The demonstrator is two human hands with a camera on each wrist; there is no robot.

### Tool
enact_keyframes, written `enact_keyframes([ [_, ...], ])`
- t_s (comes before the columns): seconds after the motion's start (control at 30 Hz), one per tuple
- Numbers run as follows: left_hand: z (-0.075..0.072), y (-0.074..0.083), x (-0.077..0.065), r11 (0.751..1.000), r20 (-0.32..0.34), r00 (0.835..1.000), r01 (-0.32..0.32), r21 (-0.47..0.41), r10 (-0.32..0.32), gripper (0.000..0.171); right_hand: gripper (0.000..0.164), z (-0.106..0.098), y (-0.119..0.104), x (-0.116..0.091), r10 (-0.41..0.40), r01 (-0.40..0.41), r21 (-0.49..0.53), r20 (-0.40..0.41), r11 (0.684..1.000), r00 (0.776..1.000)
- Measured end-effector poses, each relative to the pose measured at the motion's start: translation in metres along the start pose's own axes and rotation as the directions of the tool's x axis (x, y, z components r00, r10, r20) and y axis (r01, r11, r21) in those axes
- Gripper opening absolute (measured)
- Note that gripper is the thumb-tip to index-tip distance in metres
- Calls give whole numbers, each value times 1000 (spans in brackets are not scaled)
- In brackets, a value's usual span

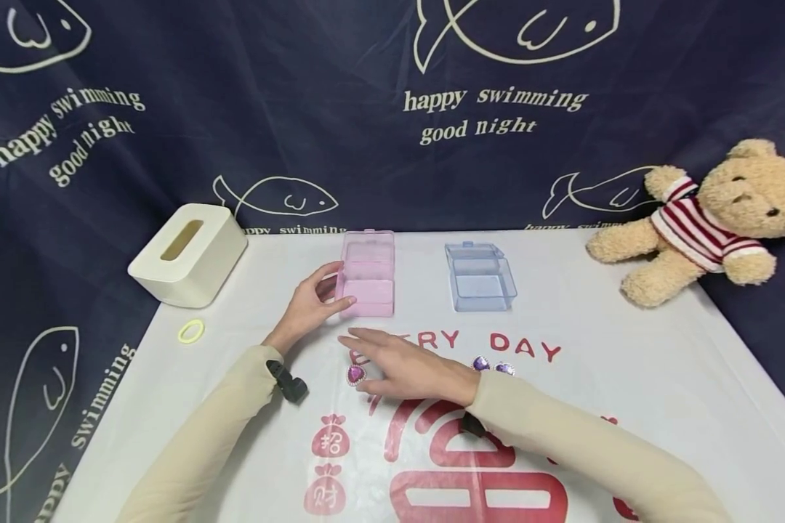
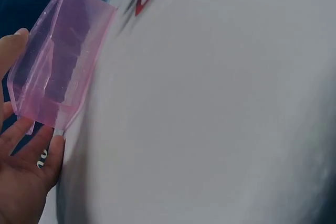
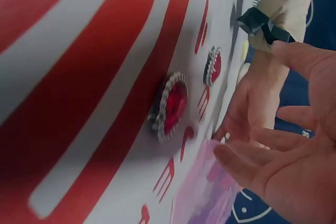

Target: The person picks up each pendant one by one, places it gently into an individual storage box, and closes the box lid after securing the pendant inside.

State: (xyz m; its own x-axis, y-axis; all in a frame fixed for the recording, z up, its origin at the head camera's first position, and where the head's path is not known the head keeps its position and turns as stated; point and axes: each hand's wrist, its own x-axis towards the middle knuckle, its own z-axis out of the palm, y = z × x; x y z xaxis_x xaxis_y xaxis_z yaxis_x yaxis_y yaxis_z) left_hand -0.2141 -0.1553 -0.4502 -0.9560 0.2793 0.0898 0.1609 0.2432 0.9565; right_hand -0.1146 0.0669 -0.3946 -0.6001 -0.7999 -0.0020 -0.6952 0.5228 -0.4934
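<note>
A pink clear plastic box [image 1: 368, 293] stands with its lid raised near the back of the table. My left hand [image 1: 309, 309] holds its left side, the thumb at the front corner. In the left wrist view, the fingers touch the end of the pink box [image 2: 63, 61]. My right hand [image 1: 399, 363] hovers with extended fingers and nothing in them, beside a pink heart-shaped gem [image 1: 356, 375] with a silvery beaded rim. The right wrist view shows two red-pink gems, a nearer gem [image 3: 173, 106] and a farther gem [image 3: 214, 66]; my hand hides one in the head view.
A blue clear box [image 1: 480, 290] stands open to the right of the pink one. Two purple gems [image 1: 481, 362] lie by my right wrist. A white tissue box [image 1: 190, 258] and a yellow ring [image 1: 191, 331] are at left. A teddy bear [image 1: 700, 225] sits at right.
</note>
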Motion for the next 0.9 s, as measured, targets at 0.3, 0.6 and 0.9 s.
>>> enact_keyframes([
  [0.3,1,3,1,999,21,999,34,-31,-34,78,45,14,2,13,-24,24,-107,-1,994,1000],
  [0.6,-2,-9,8,996,47,999,15,-93,-11,78,14,18,9,17,-91,89,-115,-6,989,996],
  [0.9,-3,15,3,989,60,997,51,-135,-43,82,9,22,10,23,-143,140,-124,-13,982,990],
])
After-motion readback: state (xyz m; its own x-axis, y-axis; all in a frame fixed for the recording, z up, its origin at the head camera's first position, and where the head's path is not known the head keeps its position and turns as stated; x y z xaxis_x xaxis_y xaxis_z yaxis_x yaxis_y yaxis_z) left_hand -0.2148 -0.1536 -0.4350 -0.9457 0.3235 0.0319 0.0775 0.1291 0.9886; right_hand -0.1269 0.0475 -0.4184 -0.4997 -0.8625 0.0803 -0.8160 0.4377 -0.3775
